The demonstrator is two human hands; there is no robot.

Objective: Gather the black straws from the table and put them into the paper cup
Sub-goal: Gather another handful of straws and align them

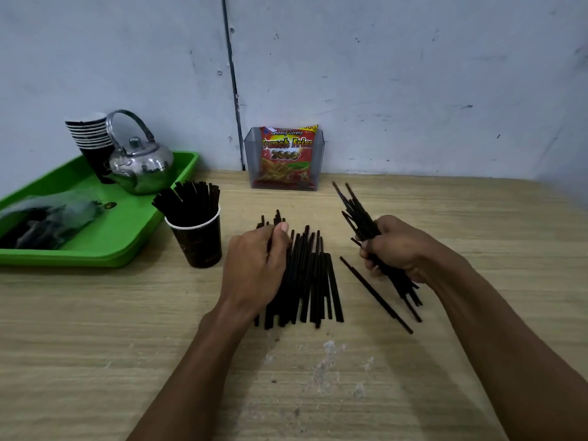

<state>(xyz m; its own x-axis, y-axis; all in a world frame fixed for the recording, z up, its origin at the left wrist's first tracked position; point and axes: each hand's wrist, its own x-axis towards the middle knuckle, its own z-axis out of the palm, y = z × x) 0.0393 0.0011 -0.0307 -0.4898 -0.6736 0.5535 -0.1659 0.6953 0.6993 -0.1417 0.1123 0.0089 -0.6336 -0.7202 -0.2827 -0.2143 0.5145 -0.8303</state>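
Pale scuffed wall backs a wood-grain desk [95, 329], and both bare forearms reach forward over it from the near edge. The left hand [254, 265] lies palm down on the left side of a loose pile of straws [313, 281] that rests flat on the desk, its fingers curled over some of them and the thumb [281, 232] pressed against their far ends; how tightly it holds them I cannot tell. The right hand [397, 249] is fisted around a bundle [358, 211] of straws lifted at a slant, the tips fanning away toward the wall and the near ends poking out below the wrist. One single straw [375, 294] lies on the desk between the hands, just left of the right one. Left of the left hand, close by, stands the cup [197, 240], upright and already packed with straws. Farther left sits a green tray [127, 224] with a kettle [140, 160] and stacked cups [90, 135]. Beyond the hands, against the wall, a clear holder [251, 154] keeps a snack bag [286, 154].
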